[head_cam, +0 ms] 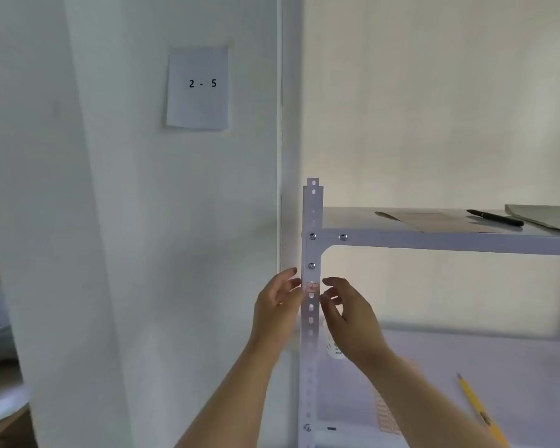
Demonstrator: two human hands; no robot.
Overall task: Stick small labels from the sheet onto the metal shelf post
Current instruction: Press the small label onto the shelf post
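A white perforated metal shelf post [311, 321] stands upright in the middle. A small reddish label [312, 287] sits on its front face, just below a screw. My left hand [277, 305] is at the post's left edge beside the label, fingers spread. My right hand [346, 313] is at the post's right edge, fingers loosely curled near the label. Neither hand visibly holds anything. The label sheet [389, 415] with rows of reddish labels lies on the lower shelf, partly hidden by my right forearm.
The upper shelf [434, 239] carries papers and a black pen [495, 217]. A yellow pencil [477, 409] lies on the lower shelf. A small white cup [332, 347] stands behind my right hand. A paper note marked "2 - 5" [198, 87] hangs on the wall.
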